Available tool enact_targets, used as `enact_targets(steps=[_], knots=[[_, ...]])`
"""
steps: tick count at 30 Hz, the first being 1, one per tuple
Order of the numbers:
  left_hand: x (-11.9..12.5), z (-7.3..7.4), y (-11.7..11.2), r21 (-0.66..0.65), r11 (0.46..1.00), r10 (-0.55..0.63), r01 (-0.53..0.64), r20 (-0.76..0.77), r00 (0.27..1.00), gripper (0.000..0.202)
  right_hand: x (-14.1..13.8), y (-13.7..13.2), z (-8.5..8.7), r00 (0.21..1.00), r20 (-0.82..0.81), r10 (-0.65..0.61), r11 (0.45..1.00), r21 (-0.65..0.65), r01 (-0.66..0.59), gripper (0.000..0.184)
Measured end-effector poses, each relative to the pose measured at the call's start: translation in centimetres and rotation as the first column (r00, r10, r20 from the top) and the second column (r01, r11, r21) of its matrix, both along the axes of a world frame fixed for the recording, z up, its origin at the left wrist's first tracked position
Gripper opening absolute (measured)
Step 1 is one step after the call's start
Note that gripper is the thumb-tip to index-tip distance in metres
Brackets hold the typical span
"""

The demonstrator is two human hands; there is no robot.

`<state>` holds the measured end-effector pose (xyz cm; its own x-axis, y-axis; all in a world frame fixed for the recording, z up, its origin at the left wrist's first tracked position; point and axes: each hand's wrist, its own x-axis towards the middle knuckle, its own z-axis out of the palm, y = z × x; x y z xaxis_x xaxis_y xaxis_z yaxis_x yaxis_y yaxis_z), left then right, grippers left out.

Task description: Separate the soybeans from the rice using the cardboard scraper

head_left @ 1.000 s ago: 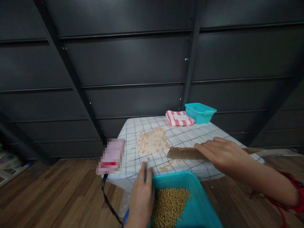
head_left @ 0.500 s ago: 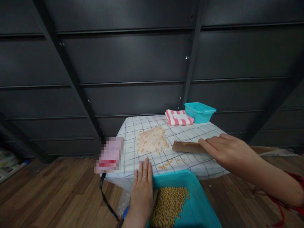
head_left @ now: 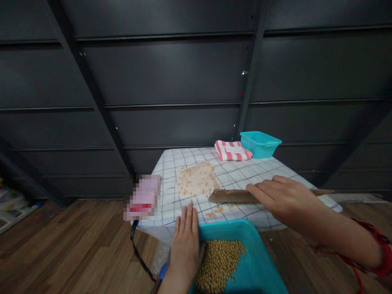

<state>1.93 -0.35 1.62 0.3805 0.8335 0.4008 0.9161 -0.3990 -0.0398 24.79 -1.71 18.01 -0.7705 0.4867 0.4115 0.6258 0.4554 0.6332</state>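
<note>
My right hand [head_left: 280, 200] grips a long brown strip [head_left: 229, 196] that looks like cardboard, held level just over the checked cloth. Its left end is by the lower right edge of a spread of white grains mixed with soybeans [head_left: 197, 179]. Several loose soybeans [head_left: 214, 212] lie on the cloth below the strip. My left hand [head_left: 185, 245] lies flat with fingers straight and close together, fingertips on the cloth's near edge, beside a teal basin [head_left: 260, 261] holding many soybeans [head_left: 219, 265]. Something dark is partly hidden under its palm.
A small table with a checked cloth [head_left: 171, 163] stands before a dark panelled wall. At its back right are a folded pink-striped towel [head_left: 232, 151] and a smaller teal basin [head_left: 260, 145]. A blurred pink object [head_left: 143, 196] with a black cable is at the left edge.
My right hand has moved left with the brown strip, whose left end is now nearer the grain spread. My left hand stays in place; the view has shifted slightly.
</note>
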Motion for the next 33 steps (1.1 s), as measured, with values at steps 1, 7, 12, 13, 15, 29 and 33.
enact_targets(steps=[1, 7, 12, 13, 15, 29, 33], knots=[[0.0, 0.0, 0.0, -0.001, 1.000, 0.005, -0.005, -0.002, 1.000, 0.065, -0.1, 0.1, -0.1, 1.000, 0.004, 0.006, 1.000, -0.004, -0.006, 0.027], [0.0, 0.4, -0.1, -0.030, 0.999, 0.023, -0.025, -0.052, 0.998, 0.066, -0.6, 0.1, -0.6, 1.000, 0.001, 0.025, 0.999, -0.045, -0.025, 0.028], [-0.1, 0.6, -0.1, -0.069, 0.997, 0.016, -0.021, -0.072, 0.997, 0.068, -0.4, 0.0, -0.1, 1.000, 0.011, 0.014, 1.000, -0.022, -0.014, 0.028], [-0.1, 0.6, -0.1, -0.068, 0.998, 0.009, -0.014, -0.075, 0.997, 0.068, -0.3, 0.0, -0.1, 1.000, 0.018, 0.013, 1.000, 0.005, -0.013, 0.027], [-0.1, 0.6, -0.1, -0.062, 0.998, 0.003, -0.008, -0.081, 0.997, 0.067, 0.0, 0.1, 0.0, 0.999, 0.037, 0.008, 0.999, 0.040, -0.009, 0.028], [0.5, 2.0, -0.2, -0.170, 0.982, 0.056, -0.087, -0.182, 0.982, 0.067, 2.0, -0.8, -0.4, 0.994, 0.041, -0.101, 0.995, -0.007, 0.101, 0.030], [0.4, 1.5, 0.0, -0.136, 0.988, 0.048, -0.074, -0.188, 0.981, 0.066, 0.3, -1.0, -0.6, 0.996, -0.028, -0.083, 0.993, -0.085, 0.080, 0.027]])
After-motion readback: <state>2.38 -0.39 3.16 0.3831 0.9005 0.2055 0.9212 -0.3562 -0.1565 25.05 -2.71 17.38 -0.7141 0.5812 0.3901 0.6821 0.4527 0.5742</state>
